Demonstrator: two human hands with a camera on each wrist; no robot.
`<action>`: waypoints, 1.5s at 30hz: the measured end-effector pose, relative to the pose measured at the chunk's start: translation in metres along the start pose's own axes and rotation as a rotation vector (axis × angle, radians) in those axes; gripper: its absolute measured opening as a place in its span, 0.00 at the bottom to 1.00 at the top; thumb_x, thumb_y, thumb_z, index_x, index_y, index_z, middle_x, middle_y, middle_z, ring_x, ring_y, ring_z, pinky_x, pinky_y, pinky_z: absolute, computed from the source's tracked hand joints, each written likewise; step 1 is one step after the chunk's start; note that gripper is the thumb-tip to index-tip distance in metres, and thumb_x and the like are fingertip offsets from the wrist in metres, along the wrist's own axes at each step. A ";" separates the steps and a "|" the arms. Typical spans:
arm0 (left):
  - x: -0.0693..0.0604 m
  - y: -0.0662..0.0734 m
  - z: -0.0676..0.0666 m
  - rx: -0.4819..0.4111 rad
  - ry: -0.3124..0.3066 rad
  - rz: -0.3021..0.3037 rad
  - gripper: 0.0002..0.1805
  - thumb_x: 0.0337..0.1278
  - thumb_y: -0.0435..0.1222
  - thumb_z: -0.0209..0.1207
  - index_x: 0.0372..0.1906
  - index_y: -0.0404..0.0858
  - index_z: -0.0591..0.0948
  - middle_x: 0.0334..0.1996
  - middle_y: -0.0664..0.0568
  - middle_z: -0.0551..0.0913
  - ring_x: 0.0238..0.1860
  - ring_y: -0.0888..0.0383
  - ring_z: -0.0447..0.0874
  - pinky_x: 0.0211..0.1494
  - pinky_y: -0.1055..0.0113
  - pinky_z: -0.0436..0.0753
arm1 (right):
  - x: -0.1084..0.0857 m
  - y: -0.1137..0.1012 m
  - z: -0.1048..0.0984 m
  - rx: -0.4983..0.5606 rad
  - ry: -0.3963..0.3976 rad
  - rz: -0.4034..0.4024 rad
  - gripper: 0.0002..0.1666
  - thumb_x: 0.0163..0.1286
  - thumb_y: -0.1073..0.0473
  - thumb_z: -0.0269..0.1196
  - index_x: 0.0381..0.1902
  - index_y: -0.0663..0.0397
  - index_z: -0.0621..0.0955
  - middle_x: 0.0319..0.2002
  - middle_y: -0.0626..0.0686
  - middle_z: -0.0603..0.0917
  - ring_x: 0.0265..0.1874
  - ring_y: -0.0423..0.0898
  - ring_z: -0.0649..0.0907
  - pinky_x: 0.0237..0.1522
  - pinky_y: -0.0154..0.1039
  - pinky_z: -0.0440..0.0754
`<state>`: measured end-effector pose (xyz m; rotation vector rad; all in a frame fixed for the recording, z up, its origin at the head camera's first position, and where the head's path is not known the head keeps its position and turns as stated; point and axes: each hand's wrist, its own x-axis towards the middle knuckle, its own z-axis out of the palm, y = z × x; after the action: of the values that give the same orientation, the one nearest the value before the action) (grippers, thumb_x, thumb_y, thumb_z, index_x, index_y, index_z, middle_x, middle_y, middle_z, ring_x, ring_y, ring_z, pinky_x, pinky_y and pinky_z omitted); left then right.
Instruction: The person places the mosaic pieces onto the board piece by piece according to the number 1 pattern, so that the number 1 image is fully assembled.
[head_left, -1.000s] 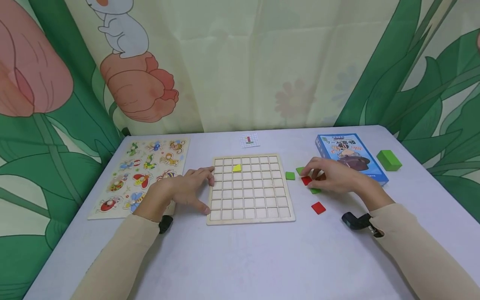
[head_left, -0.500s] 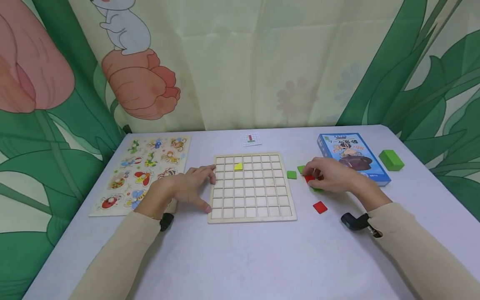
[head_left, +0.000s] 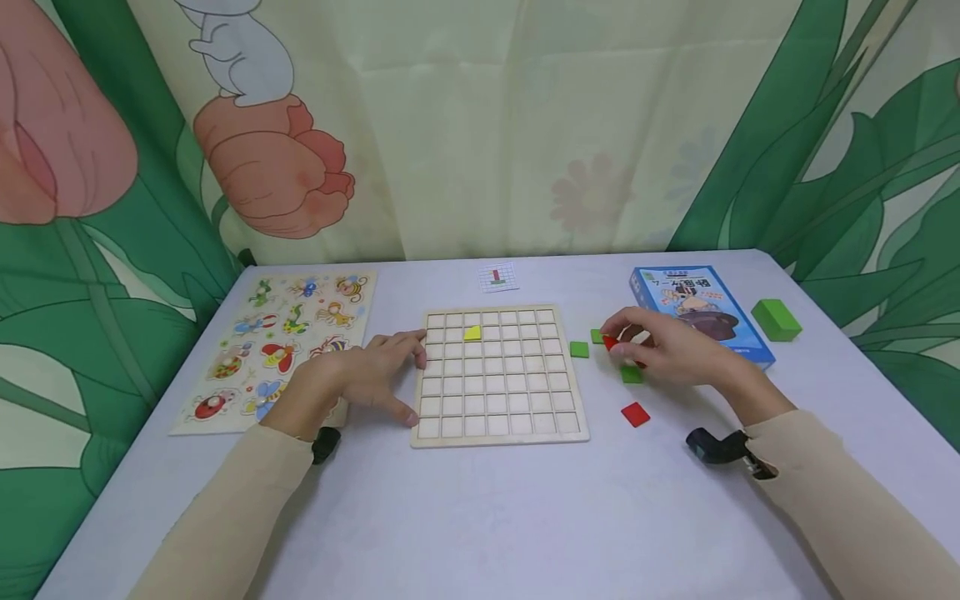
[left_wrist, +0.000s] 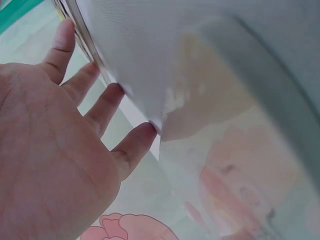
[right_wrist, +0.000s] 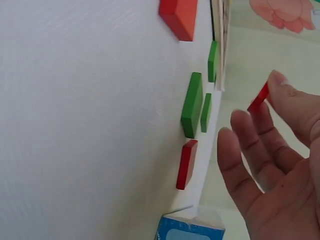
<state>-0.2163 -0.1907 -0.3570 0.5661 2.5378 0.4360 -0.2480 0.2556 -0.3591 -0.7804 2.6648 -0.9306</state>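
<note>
My left hand (head_left: 371, 375) has its fingers and thumb spread against the left edge of the wooden grid board (head_left: 427, 440). In the left wrist view, the fingertips (left_wrist: 117, 90) meet that edge. A yellow square tile (head_left: 472, 333) sits in one upper cell of the board. Right of the board, my right hand (head_left: 671, 346) pinches a red tile (right_wrist: 258, 97) between thumb and fingers, lifted off the table. Around it lie green tiles (head_left: 579, 349) and a loose red tile (head_left: 635, 414); another red tile (right_wrist: 186, 165) shows in the right wrist view.
Behind the board lies a small grid card (head_left: 498, 277) with a red and green pattern. A blue box (head_left: 708, 312) and a green block (head_left: 777, 321) stand at the right. An insect picture board (head_left: 281, 354) lies left, partly under my left forearm.
My right hand has raised the red tile off the table and tilted it, so the green tile beneath shows more. The left hand stays at the board's edge.
</note>
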 end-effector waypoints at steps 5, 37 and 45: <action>-0.002 -0.002 0.000 -0.005 0.013 0.001 0.37 0.44 0.56 0.78 0.54 0.52 0.68 0.84 0.53 0.43 0.79 0.44 0.50 0.68 0.38 0.67 | 0.000 -0.005 -0.004 0.107 0.026 -0.031 0.17 0.75 0.62 0.64 0.59 0.57 0.79 0.56 0.57 0.83 0.53 0.54 0.82 0.45 0.41 0.87; -0.006 -0.004 -0.005 0.001 0.028 -0.013 0.38 0.45 0.57 0.77 0.56 0.53 0.68 0.84 0.55 0.42 0.79 0.45 0.51 0.68 0.38 0.68 | 0.062 -0.035 0.007 0.434 0.068 -0.235 0.17 0.79 0.61 0.59 0.61 0.58 0.79 0.55 0.54 0.81 0.47 0.62 0.82 0.44 0.38 0.85; -0.001 -0.003 0.001 -0.001 0.020 0.004 0.37 0.44 0.57 0.77 0.55 0.54 0.67 0.84 0.56 0.43 0.78 0.45 0.52 0.67 0.39 0.69 | 0.075 -0.039 0.019 0.491 0.031 -0.231 0.17 0.79 0.61 0.59 0.62 0.57 0.78 0.58 0.55 0.79 0.50 0.64 0.80 0.45 0.39 0.85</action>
<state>-0.2157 -0.1933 -0.3584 0.5688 2.5563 0.4461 -0.2879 0.1790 -0.3506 -0.9597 2.2437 -1.5802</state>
